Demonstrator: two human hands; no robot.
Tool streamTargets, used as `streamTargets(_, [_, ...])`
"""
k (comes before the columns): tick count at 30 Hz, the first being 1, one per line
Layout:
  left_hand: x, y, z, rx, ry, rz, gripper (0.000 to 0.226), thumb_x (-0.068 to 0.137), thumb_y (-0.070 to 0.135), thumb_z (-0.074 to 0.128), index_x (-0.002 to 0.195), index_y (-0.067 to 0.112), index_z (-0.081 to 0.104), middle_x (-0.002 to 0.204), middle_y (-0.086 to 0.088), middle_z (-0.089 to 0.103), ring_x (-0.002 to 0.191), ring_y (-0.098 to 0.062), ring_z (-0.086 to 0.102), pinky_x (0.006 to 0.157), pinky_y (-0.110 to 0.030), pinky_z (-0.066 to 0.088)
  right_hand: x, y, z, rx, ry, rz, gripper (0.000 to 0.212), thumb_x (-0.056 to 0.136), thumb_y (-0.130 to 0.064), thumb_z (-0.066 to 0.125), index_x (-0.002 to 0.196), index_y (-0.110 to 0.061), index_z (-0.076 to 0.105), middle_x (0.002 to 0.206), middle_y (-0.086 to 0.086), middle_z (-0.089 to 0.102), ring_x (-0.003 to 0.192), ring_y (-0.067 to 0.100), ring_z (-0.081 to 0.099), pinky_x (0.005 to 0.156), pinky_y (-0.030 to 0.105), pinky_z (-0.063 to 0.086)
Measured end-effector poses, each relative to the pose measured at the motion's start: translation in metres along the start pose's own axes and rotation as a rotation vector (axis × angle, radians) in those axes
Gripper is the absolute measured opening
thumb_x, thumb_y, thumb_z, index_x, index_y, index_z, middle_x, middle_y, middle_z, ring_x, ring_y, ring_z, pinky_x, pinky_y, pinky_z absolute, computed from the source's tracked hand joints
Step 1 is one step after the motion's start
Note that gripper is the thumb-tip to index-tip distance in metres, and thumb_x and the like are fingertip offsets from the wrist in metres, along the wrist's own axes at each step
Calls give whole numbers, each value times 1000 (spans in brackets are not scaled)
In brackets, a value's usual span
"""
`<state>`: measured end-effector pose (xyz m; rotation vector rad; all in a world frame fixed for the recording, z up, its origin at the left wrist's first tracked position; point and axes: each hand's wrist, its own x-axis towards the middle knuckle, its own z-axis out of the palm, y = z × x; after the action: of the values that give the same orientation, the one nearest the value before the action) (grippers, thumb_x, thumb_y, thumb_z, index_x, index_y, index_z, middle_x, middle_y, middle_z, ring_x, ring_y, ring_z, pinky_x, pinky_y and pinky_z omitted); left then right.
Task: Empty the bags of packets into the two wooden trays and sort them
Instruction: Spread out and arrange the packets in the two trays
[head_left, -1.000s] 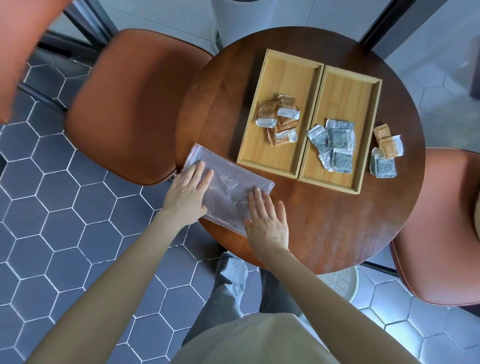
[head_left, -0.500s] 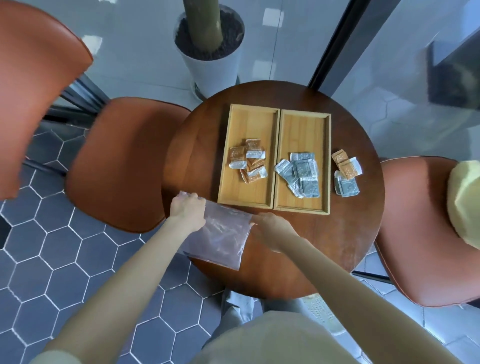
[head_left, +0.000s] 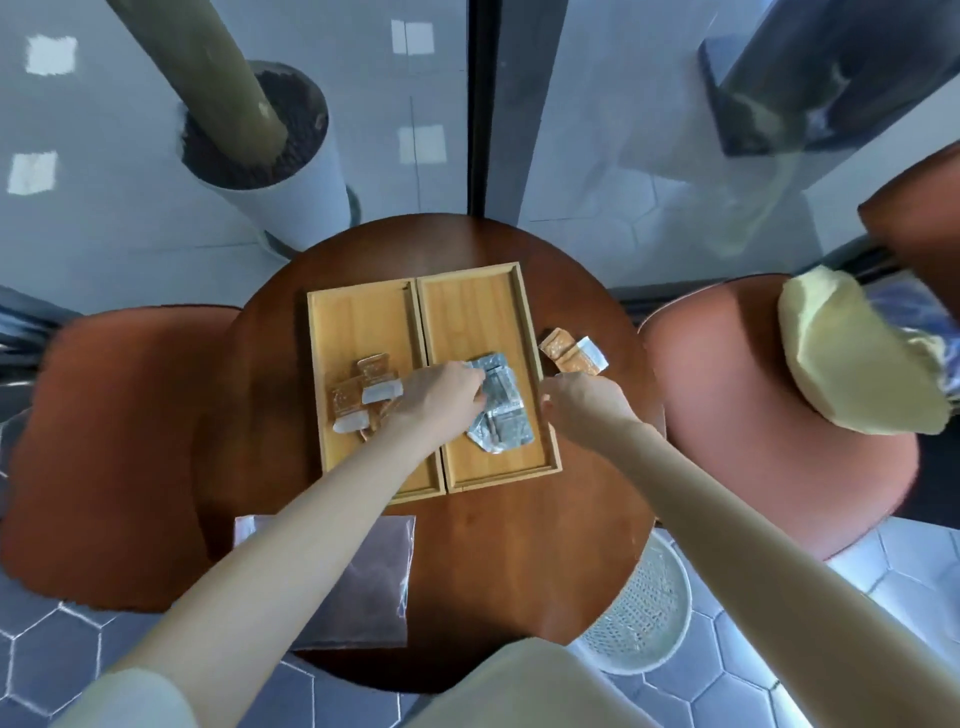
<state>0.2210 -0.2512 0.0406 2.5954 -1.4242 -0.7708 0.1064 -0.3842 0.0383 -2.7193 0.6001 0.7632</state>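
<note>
- Two wooden trays sit side by side on the round tabletop (head_left: 519, 545): the left tray (head_left: 358, 317) holds orange-brown packets (head_left: 358, 395), and the right tray (head_left: 467, 301) holds a heap of crinkled silver-grey packets (head_left: 501, 415).
- A few more orange packets (head_left: 569, 351) lie on the bare wood just beside the right tray's outer rim.
- The left hand (head_left: 441, 397) reaches across the trays' shared rims, its fingers curled down onto the silver heap; whether they pinch a packet cannot be told.
- The right hand (head_left: 579, 402) hovers at the right tray's outer rim, knuckles up, its fingers tucked under and hidden.
- An empty clear bag (head_left: 363, 587) lies flat at the near edge, partly covered by the left forearm.
</note>
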Motion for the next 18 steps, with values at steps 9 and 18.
streamTargets(9, [82, 45, 30, -12, 128, 59, 33, 92, 24, 51, 119, 6, 54, 119, -12, 57, 112, -28, 50, 89, -40, 46, 20, 58, 30, 135, 229, 150, 30, 93, -16, 43, 119, -7, 54, 121, 11, 59, 115, 31, 48, 89, 37, 39])
streamTargets(18, [97, 55, 58, 59, 153, -30, 39, 90, 26, 54, 123, 6, 54, 141, -12, 46, 137, -27, 31, 110, -49, 23, 34, 53, 60, 447, 323, 408, 53, 92, -34, 48, 137, -8, 38, 148, 9, 36, 137, 28, 29, 109, 42, 28])
